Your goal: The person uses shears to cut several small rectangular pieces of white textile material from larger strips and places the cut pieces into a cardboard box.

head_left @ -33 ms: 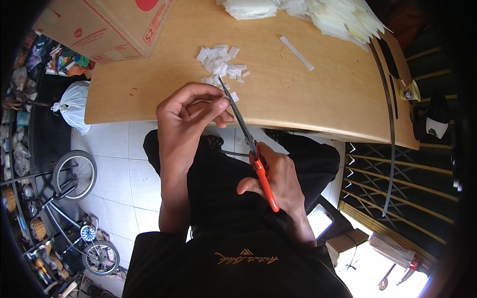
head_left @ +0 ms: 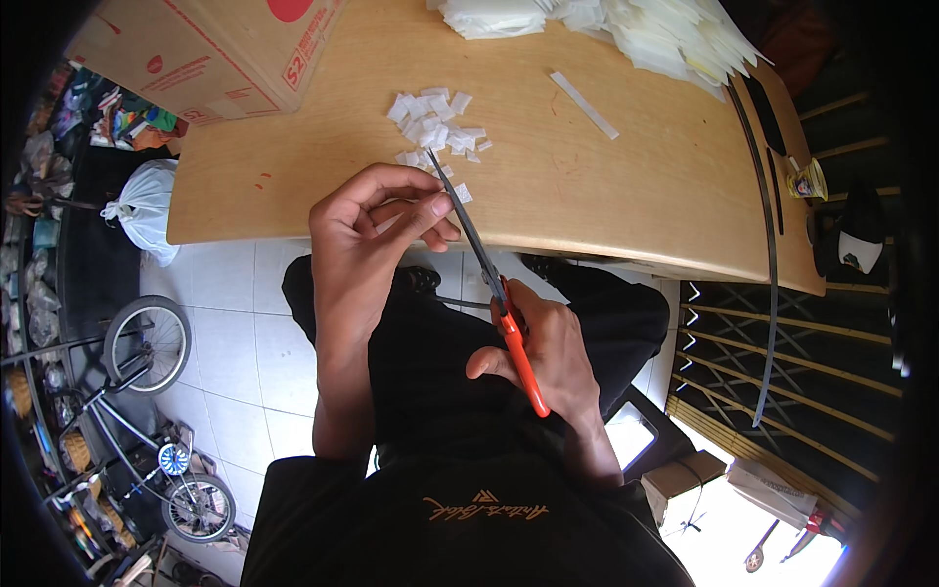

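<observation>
My right hand [head_left: 550, 338] is closed on a pair of scissors [head_left: 514, 342] with orange-red handles and dark blades, held slanting up and to the left. The blades look nearly closed, and their tip reaches the near side of a small heap of cut white pieces [head_left: 427, 122] on the table. Thumb and forefinger of my left hand [head_left: 367, 220] are pinched together right beside the blades. Whatever lies between these fingers, if anything, is too small or hidden to make out. A long, narrow white strip [head_left: 585, 105] lies alone, farther right on the table.
The wooden table [head_left: 665, 186] spans the far side, its near edge just beyond my knees. A cardboard box [head_left: 210, 64] stands at its far left, stacks of thin whitish sheets [head_left: 665, 39] at the far right. To the left are a white plastic bag [head_left: 147, 210] and a bicycle [head_left: 147, 347].
</observation>
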The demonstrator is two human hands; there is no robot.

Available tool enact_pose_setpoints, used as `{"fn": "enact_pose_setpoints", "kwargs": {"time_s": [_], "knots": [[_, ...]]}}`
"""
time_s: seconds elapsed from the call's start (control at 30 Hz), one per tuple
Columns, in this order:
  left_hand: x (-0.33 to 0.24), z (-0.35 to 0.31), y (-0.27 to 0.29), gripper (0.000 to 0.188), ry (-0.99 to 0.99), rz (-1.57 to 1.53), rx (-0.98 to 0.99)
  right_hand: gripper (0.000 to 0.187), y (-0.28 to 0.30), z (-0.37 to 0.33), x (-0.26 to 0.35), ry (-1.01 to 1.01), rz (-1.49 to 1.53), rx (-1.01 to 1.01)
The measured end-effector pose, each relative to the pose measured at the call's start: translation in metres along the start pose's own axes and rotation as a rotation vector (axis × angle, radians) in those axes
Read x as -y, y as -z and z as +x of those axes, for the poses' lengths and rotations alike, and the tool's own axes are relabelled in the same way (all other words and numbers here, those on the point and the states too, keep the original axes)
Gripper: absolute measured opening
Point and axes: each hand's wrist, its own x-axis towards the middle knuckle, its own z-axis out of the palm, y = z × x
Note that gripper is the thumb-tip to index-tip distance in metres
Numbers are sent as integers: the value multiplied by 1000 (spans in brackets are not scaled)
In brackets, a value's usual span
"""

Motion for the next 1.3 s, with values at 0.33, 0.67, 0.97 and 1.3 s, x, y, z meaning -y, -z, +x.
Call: {"fn": "enact_pose_setpoints", "kwargs": {"time_s": [0.33, 0.67, 0.97, 1.3], "knots": [[1, 1, 1, 12, -14, 24, 21, 62, 1, 3, 7, -43, 8, -46], [-3, -2, 10, 15, 77, 69, 72, 67, -4, 5, 0, -98, 67, -88], [-3, 0, 5, 10, 21, 6, -96, 81, 1, -1, -3, 3, 174, 44], [-1, -1, -5, 16, 21, -18, -90, 76, 0, 1, 1, 11, 94, 73]]}}
